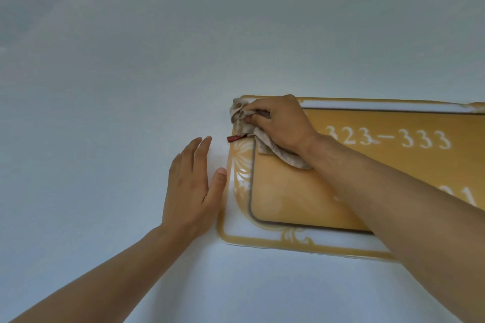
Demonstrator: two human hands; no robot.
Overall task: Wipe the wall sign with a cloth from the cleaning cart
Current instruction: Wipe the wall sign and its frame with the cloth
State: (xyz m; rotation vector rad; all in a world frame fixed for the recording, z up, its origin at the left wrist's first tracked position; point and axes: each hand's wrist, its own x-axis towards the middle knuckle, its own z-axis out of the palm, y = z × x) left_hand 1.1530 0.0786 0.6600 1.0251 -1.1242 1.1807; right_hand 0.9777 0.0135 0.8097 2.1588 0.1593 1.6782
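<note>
Your right hand (278, 123) is curled over a crumpled beige-grey cloth (252, 134), fingers bunching it and pressing it onto the top left corner of the gold rectangular wall sign (301, 191) with its white ornamental border. A small red tag (236, 138) on the cloth sticks out left, just past the sign's left edge. Your left hand (194, 186) lies flat and spread on the plain white wall (105, 113), holding nothing; the thumb tip touches or nearly touches the sign's left border, which I cannot tell apart. White numerals "323–333" (388, 137) show to the right of the cloth hand; a lower row is mostly hidden behind your right forearm. Judged step: wiping under way, at the upper left corner. The right end of the sign runs out of frame, so coverage there is unknown. Next move likely calls for dragging the cloth right across the numerals with even pressure, then down over the lower panel and border.
</note>
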